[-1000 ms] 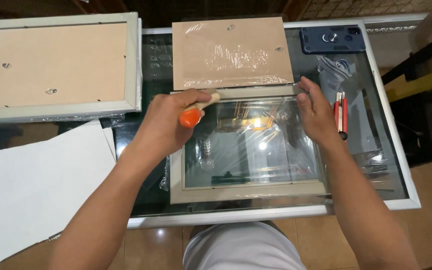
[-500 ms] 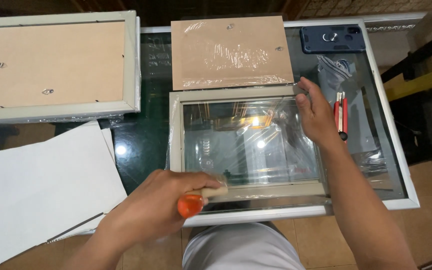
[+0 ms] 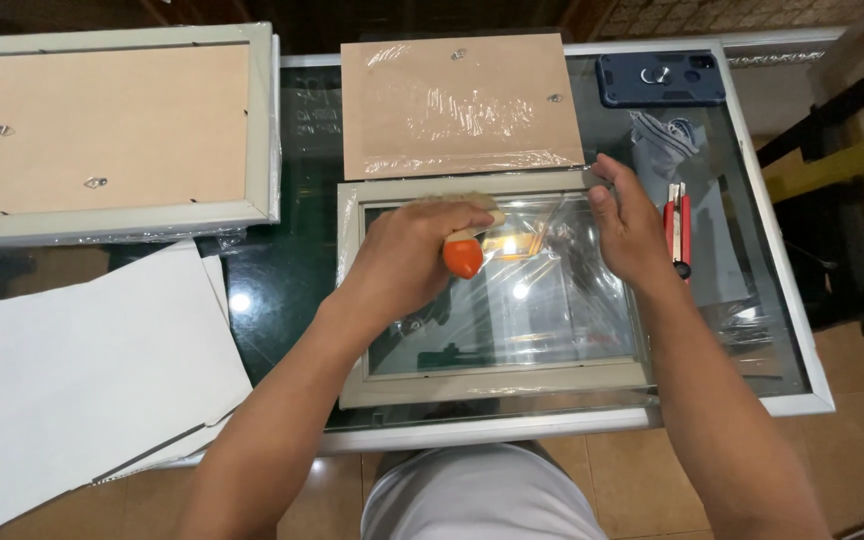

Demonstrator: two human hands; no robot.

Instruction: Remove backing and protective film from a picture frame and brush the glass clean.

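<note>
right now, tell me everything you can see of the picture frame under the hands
The picture frame is a pale grey-beige rectangle lying flat on the glass table, with clear, crinkled plastic film over its glass pane. The left hand, gripping an orange-handled tool, rests on its upper part. The right hand holds its top right corner. A brown backing board lies just beyond it.

free: glass table point(image 3: 292, 270) left of frame point(image 3: 492, 385) | blocked right: cutter point(image 3: 679, 225)

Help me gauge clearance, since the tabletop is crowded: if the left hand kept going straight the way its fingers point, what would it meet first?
The left hand, gripping an orange-handled tool, points up and right across the picture frame. It would probably meet the frame's top rail first, then the plastic-wrapped backing board beyond it; depth is unclear.
</note>
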